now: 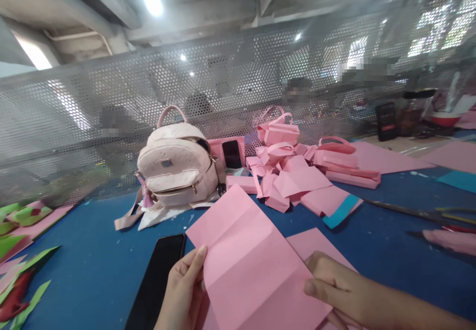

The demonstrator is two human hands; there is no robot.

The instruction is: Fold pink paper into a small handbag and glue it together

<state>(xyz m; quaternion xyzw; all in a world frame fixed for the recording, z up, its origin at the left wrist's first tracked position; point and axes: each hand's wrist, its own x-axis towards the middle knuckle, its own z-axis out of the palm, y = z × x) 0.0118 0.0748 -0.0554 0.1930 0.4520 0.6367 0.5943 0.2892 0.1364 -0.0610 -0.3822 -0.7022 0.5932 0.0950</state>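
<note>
A creased pink paper sheet (247,260) is held up over the blue table (92,265) by both hands. My left hand (184,290) pinches its left edge, thumb pointing up along the paper. My right hand (342,290) grips the lower right corner, thumb pressed on the front. Another pink sheet (316,243) lies flat underneath. A black phone (158,278) lies on the table just left of my left hand.
A pale pink backpack (176,168) stands at the back, a second phone (232,154) beside it. A heap of folded pink paper bags (297,176) sits right of it. Scissors (416,213) lie at right; green and red paper scraps (18,250) at left. Perforated metal screen behind.
</note>
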